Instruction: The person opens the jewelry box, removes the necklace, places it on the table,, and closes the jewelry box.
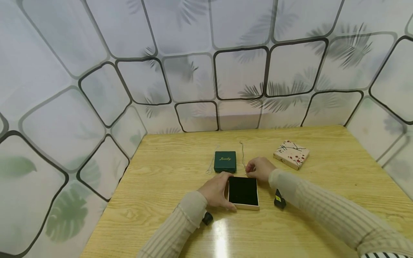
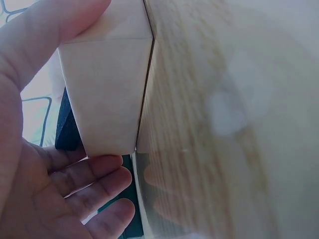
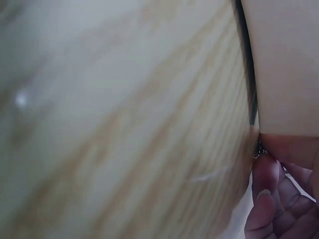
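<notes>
A cream box base (image 1: 247,207) with a black padded inside lies on the table before me. My left hand (image 1: 218,190) grips its left side, thumb near the front corner and fingers at the back; the left wrist view shows the thumb on the pale box wall (image 2: 107,94). Just past the base's far right corner, my right hand (image 1: 260,169) pinches the near end of a thin silver necklace (image 1: 243,154), stretched out away from me. In the right wrist view, a sparkling bit of the necklace (image 3: 258,149) shows at the fingertips, beside the box.
A dark green jewelry box (image 1: 225,161) sits behind the base, with a second fine necklace (image 1: 211,163) lying along its left. At the back right rests a cream flower-patterned box lid (image 1: 291,154). The wooden table (image 1: 167,161) meets a patterned curtain (image 1: 190,79) behind.
</notes>
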Demonstrator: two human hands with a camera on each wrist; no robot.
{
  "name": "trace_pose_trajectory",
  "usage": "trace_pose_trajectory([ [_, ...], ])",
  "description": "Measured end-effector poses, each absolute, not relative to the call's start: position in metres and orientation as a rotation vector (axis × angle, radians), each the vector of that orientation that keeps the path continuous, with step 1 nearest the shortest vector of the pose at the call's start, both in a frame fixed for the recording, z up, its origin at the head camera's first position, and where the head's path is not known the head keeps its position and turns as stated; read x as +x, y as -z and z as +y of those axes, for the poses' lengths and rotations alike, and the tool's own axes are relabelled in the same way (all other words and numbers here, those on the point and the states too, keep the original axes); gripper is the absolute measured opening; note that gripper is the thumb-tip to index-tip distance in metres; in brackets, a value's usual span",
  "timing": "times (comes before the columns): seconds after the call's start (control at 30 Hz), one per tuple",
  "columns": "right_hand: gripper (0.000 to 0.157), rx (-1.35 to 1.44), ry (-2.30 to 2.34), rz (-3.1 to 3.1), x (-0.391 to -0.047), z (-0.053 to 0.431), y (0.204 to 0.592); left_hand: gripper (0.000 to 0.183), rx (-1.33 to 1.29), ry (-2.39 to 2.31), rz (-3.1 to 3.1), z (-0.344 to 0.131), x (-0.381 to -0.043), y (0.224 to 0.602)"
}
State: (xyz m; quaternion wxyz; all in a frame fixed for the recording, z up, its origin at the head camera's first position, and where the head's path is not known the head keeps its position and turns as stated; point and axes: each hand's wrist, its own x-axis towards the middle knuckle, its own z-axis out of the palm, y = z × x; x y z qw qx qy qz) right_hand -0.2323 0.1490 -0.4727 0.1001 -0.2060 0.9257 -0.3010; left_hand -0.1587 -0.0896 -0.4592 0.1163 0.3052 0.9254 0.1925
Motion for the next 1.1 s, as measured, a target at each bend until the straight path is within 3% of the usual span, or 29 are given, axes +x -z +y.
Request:
trace_pose_trajectory([
  [1.1, 0.009, -0.552, 0.985, 2.73, -0.235, 0.158, 0.47, 0.11, 0.875, -0.578, 2.71, -0.09, -0.158, 0.458],
])
